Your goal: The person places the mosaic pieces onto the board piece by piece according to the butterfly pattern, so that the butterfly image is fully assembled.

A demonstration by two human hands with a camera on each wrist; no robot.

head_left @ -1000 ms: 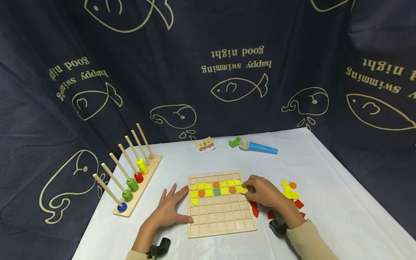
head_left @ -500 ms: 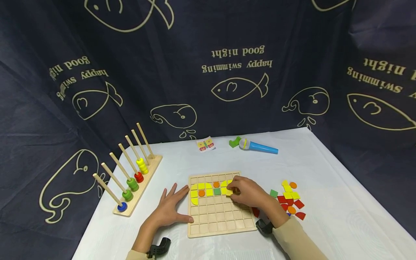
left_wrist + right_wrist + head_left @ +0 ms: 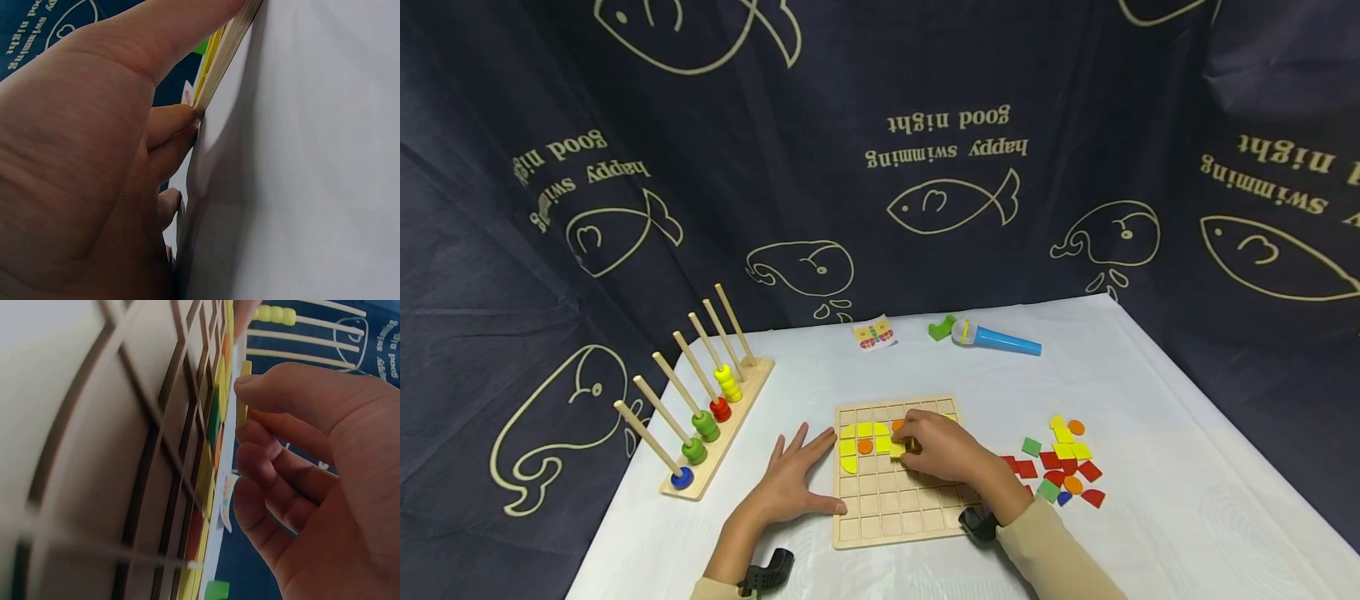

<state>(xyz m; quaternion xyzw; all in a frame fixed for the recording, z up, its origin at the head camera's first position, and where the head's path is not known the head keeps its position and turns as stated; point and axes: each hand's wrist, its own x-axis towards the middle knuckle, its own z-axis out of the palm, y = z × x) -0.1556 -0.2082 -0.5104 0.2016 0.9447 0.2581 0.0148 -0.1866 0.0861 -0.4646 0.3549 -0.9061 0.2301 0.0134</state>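
Observation:
A wooden grid board (image 3: 901, 504) lies on the white table with yellow, orange and green tiles set along its upper rows. My left hand (image 3: 792, 483) has its fingers spread, touching the board's left edge with thumb and fingertips. Over the upper middle of the board, my right hand (image 3: 943, 446) pinches a yellow tile (image 3: 244, 403) between thumb and index finger. In the right wrist view that tile is held on edge, apart from the board. An orange round tile (image 3: 866, 447) sits in a cell to its left. My right hand hides several tiles in the upper rows.
Loose red tiles (image 3: 1051, 460), yellow tiles (image 3: 1064, 435) and others lie right of the board. A peg stand with coloured beads (image 3: 722, 437) stands at the left. At the back lie a butterfly picture card (image 3: 874, 334), a green block (image 3: 941, 327) and a blue toy microphone (image 3: 1003, 341).
My right hand has moved left across the board from its right edge to the upper middle, carrying the yellow tile. Loose tiles at the right have come into view. The left hand stays put.

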